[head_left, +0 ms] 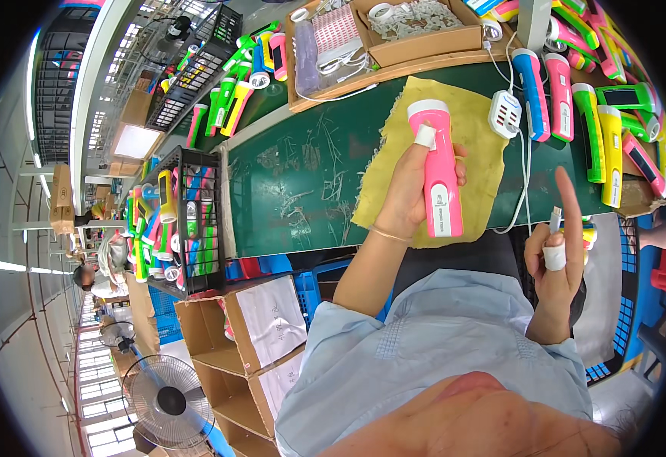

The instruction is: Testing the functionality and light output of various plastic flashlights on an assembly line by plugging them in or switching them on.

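Observation:
A pink flashlight (pixel 441 179) with a white head ring and a white side label is gripped in my left hand (pixel 409 186), above a yellow cloth (pixel 390 175) on the green worktable (pixel 272 206). My left thumb, wrapped in white tape, presses on the flashlight's upper body. To the right, past the table's front edge, my right hand (pixel 554 282) is closed with its index finger pointing up. A small white cable plug (pixel 556 219) sticks up out of its curled fingers. White tape wraps one of these fingers too.
A white multi-port charger (pixel 505 114) with cables lies right of the cloth. Several colourful flashlights (pixel 531 95) stand beyond it. A wooden tray (pixel 416 61) with a cardboard box stands at the back. A black crate (pixel 203 221) of flashlights is at the left, with cardboard compartments (pixel 226 365) and a fan (pixel 169 400) nearby.

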{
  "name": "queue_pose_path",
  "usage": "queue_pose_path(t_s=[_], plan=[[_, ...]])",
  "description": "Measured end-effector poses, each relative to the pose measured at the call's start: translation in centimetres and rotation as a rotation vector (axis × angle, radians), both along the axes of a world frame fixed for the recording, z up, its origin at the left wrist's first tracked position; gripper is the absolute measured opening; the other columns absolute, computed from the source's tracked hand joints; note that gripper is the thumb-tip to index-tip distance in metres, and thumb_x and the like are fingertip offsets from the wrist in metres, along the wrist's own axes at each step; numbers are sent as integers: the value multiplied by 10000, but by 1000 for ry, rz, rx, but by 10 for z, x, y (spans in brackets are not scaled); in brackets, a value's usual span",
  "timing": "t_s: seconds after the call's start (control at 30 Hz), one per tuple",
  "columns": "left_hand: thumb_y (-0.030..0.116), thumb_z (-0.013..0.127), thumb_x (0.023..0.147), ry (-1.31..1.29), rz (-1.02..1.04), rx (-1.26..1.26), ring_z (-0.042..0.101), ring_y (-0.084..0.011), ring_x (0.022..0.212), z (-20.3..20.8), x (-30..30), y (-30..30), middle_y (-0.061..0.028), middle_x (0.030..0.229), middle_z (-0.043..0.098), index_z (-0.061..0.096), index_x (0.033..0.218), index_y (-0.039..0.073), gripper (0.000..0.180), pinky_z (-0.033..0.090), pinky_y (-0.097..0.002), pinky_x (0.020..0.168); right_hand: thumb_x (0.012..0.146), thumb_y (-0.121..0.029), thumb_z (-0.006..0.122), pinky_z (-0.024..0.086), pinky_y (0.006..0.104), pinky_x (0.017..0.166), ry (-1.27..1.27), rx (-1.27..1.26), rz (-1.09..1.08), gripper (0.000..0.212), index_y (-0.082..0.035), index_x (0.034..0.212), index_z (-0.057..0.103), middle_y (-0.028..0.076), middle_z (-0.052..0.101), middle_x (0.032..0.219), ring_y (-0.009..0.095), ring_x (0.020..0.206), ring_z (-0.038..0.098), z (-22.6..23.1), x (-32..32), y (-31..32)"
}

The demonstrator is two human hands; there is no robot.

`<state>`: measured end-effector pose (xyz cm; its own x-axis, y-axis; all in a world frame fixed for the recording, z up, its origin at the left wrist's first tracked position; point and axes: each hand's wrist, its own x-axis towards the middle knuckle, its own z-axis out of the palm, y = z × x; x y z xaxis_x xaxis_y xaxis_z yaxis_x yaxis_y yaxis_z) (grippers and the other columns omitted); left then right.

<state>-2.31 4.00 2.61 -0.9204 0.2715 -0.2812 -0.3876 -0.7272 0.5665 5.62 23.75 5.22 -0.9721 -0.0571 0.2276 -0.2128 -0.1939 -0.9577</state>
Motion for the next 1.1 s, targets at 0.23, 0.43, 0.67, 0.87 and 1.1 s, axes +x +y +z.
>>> queue_pose_path(t_s=[0.23, 0.43, 0.67, 0.87, 1.1], plan=[[112, 486, 804, 105, 182, -509, 589, -224, 674, -15, -8, -3, -108, 813, 546, 477, 938, -9, 181, 497, -337, 600, 916, -131, 384, 303, 182, 516, -98, 153, 301, 301, -11, 1182, 458, 9, 445, 644, 58, 545, 363, -15, -9, -4], [83, 532, 804, 719, 779, -1491, 527, -243, 943, -20, -20, -16, -132, 1023, 507, 319, 1204, -36, 469, 452, -346, 806, 864, -125, 518, 319, 182, 531, -311, -73, 227, 148, -18, 966, 520, 20, 522, 715, 57, 587, 419, -53, -28, -4], [159, 685, 718, 472, 535, -1672, 506, -387, 932, -25, -32, -27, -245, 1069, 410, 200, 1225, -73, 739, 433, -405, 803, 812, -115, 613, 390, 190, 630, -205, 123, 167, 153, -1, 914, 619, 26, 600, 841, 67, 734, 513, -59, -38, -20], [187, 513, 851, 178, -33, -13, 547, -253, 908, -27, -4, -48, -145, 985, 539, 400, 1155, -29, 389, 465, -358, 795, 791, -98, 636, 429, 209, 638, -29, 343, 147, 115, -4, 858, 627, 28, 616, 778, 86, 682, 547, -53, -55, -37], [299, 483, 893, 203, 215, -532, 570, -170, 731, -25, 18, -15, -87, 841, 564, 483, 946, 18, 286, 496, -308, 617, 648, 17, 586, 461, 364, 681, 680, 894, 11, 204, 0, 852, 586, 119, 562, 839, 274, 837, 550, -27, -65, -66]])
